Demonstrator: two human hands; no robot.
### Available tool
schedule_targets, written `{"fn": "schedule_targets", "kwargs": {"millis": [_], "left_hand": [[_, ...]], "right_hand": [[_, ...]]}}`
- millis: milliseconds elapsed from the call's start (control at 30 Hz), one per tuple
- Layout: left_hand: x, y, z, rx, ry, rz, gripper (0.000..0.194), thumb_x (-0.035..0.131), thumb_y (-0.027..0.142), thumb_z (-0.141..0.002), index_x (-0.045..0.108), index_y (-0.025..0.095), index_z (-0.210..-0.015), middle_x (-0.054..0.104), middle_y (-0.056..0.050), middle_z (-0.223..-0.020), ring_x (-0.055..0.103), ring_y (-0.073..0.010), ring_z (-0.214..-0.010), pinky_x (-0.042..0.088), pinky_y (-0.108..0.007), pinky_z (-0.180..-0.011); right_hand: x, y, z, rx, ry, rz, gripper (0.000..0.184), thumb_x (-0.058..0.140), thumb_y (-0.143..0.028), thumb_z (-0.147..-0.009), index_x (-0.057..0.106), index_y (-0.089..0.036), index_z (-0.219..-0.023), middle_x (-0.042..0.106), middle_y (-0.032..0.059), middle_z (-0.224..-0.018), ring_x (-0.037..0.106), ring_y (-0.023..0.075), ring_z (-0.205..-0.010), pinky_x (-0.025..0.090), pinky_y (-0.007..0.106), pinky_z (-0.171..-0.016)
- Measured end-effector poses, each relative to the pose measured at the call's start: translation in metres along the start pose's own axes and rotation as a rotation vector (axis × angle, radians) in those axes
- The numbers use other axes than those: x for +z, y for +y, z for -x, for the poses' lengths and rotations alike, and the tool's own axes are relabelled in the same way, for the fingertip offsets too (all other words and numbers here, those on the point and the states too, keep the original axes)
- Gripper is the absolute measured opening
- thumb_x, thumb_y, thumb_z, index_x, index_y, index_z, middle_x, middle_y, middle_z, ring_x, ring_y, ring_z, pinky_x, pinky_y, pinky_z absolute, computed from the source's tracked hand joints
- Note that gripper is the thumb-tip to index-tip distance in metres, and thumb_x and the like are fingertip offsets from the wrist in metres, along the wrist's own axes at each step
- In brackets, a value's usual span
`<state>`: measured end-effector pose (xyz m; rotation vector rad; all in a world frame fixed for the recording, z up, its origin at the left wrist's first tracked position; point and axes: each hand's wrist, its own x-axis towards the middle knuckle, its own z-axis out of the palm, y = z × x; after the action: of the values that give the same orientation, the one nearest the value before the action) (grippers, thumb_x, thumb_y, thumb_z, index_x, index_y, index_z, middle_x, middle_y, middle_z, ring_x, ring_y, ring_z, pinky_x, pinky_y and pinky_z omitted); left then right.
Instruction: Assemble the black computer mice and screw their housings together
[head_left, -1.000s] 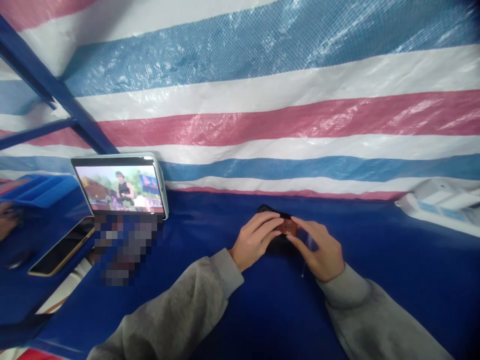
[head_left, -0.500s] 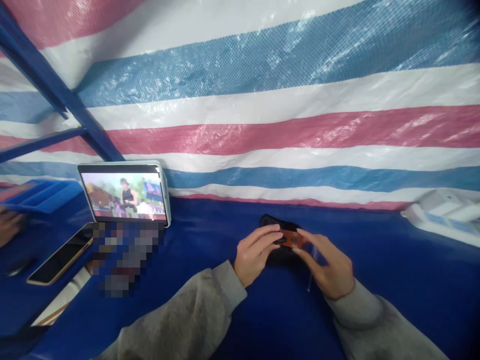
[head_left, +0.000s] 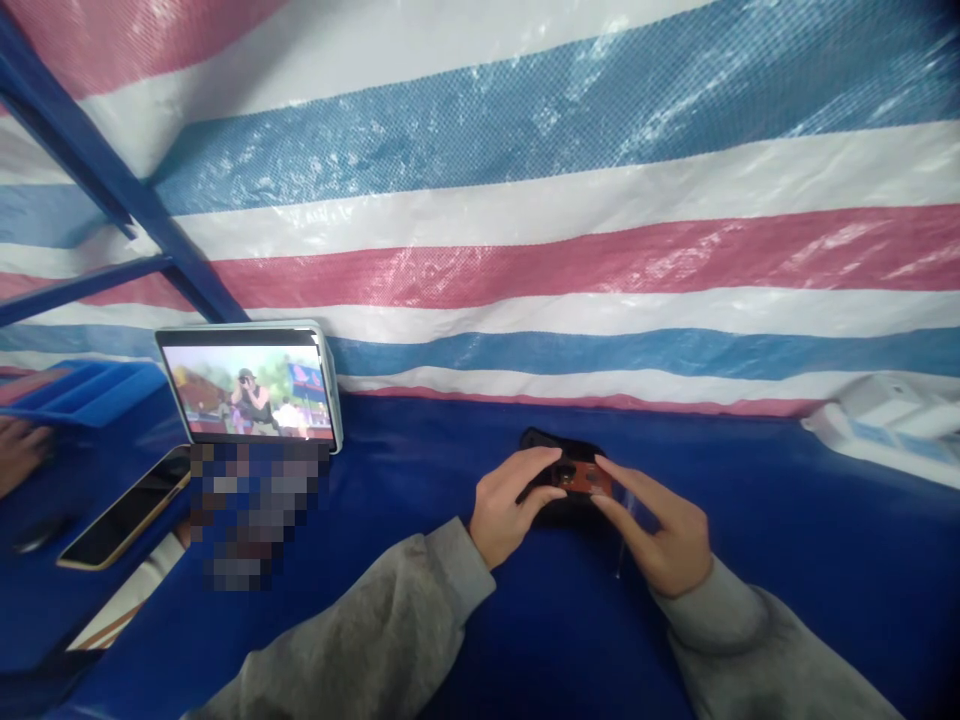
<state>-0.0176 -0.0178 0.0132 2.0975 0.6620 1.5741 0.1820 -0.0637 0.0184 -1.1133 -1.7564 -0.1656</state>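
Between my hands is a small orange-brown, board-like piece (head_left: 585, 477) with dark parts on it; its exact kind I cannot make out. It sits over a black, case-like object (head_left: 559, 436) on the blue table. My left hand (head_left: 510, 508) pinches the piece's left end, thumb below and fingers above. On the other end my right hand (head_left: 664, 530) has thumb and forefinger at the top and bottom edges. A thin clear strip (head_left: 624, 545) hangs by the right hand. My fingers cover part of the black object.
A tablet (head_left: 251, 390) playing a video stands at the left, with a phone (head_left: 124, 510) before it. Further left are a blue tray (head_left: 97, 390) and another person's hand (head_left: 22, 450). White boxes (head_left: 892, 420) lie at the right. Striped sheeting (head_left: 525, 270) hangs behind the table (head_left: 555, 640).
My left fingers have drawn back from over the piece, and the thumb now shows at its lower edge, uncovering more of its dark parts. My right hand has barely moved.
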Motion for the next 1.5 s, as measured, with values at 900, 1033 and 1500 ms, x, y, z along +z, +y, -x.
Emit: {"fn": "schedule_targets", "kwargs": {"millis": [900, 1033, 1500], "left_hand": [[0.0019, -0.0015, -0.0007, -0.205, -0.065, -0.07, 0.031, 0.064, 0.037, -0.095, 0.067, 0.021, -0.12, 0.073, -0.007, -0.113, 0.071, -0.0219, -0.104, 0.057, -0.036, -0.098], [0.0011, -0.0015, -0.0003, -0.191, -0.064, -0.075, 0.031, 0.063, 0.038, -0.095, 0.067, 0.021, -0.121, 0.073, -0.008, -0.11, 0.071, -0.0214, -0.101, 0.057, -0.036, -0.097], [-0.0004, -0.0022, -0.0012, -0.15, -0.096, -0.025, 0.029, 0.061, 0.033, -0.097, 0.064, 0.02, -0.124, 0.071, -0.009, -0.117, 0.069, -0.022, -0.108, 0.056, -0.035, -0.099]], "right_hand": [[0.0049, -0.0013, 0.0, 0.178, -0.05, -0.06, 0.041, 0.063, -0.033, -0.09, 0.059, -0.02, -0.129, 0.073, 0.0017, -0.084, 0.071, 0.0146, -0.069, 0.059, 0.027, -0.075], [0.0056, -0.002, -0.0012, 0.16, -0.04, -0.055, 0.036, 0.063, -0.031, -0.09, 0.062, -0.022, -0.125, 0.075, 0.0031, -0.088, 0.071, 0.0155, -0.071, 0.06, 0.028, -0.074], [0.0049, -0.0024, -0.0015, 0.172, -0.028, -0.061, 0.032, 0.064, -0.035, -0.09, 0.063, -0.021, -0.118, 0.074, 0.0017, -0.082, 0.071, 0.0154, -0.07, 0.06, 0.026, -0.074]]}}
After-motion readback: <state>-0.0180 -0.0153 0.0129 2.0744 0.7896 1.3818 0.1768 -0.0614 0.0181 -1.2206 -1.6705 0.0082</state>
